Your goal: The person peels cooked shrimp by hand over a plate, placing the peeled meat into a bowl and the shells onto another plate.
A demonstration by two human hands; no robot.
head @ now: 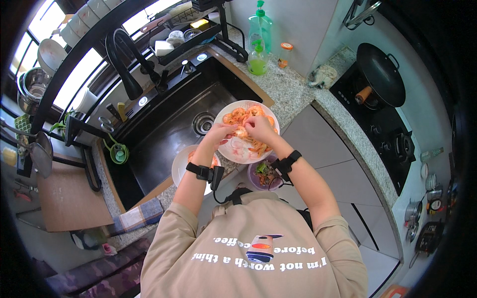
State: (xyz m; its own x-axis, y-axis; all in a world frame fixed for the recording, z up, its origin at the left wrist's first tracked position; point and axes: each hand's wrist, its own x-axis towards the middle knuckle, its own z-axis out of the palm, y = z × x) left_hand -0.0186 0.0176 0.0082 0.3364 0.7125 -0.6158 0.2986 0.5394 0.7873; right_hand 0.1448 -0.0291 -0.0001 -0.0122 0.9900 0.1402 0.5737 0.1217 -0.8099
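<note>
Cooked orange shrimp lie on a large white plate at the sink's front right corner. Over its left part, my left hand has its fingertips on a shrimp. My right hand pinches at the same shrimp from the right, fingers bent. A second white plate, partly hidden under my left forearm, holds more orange shrimp. Below the large plate, a purple-rimmed bin contains scraps and green leaves. Both wrists wear black straps.
A black sink with a black faucet lies ahead on the left. Green soap bottles stand behind on the granite counter. To the right, a black wok sits on the stove. A wooden board is at the left.
</note>
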